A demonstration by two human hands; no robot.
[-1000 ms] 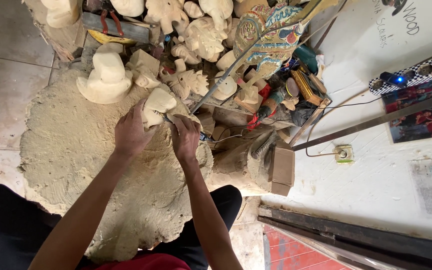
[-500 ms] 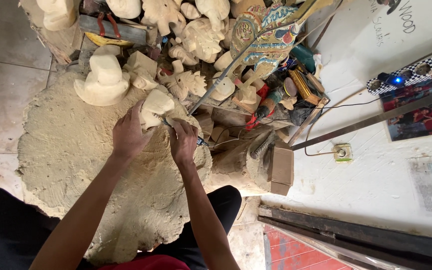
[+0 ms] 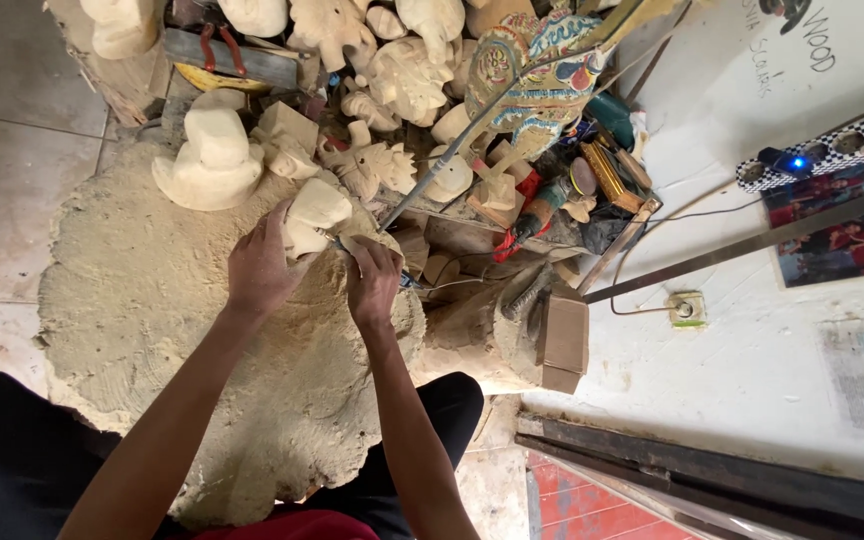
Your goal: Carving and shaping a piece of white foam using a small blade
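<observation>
both hands meet over a pale, rounded, unpainted wooden carving (image 3: 314, 212) at the far edge of a wide mound of tan sawdust and wood chips (image 3: 152, 310) that covers the tiled floor (image 3: 12, 170). left hand (image 3: 260, 268) is wrapped around the carving's near side, fingers curled onto it, steadying it. right hand (image 3: 372, 285) is closed around a thin carving tool (image 3: 340, 243) whose tip seems to touch the carving's right flank; the tool is mostly hidden, so its exact kind cannot be told.

the carving looks stiff and solid, probably light soft wood given its pale, chalky surface. it should not slip much, since the cut faces look matt and rough, but thin protruding parts could chip under sideways force. the safest hold seems to be the thick rounded body, where the left hand already is, with fingers kept off the line of the blade.

just beyond it, toward the mound's far left, stands a larger pale wooden figure with a broad base (image 3: 210, 160). more unfinished pale carvings (image 3: 407, 75) are stacked behind, beside a painted, multicoloured carved piece (image 3: 537, 75). a long grey metal rod (image 3: 452, 150) leans across the pile.
</observation>
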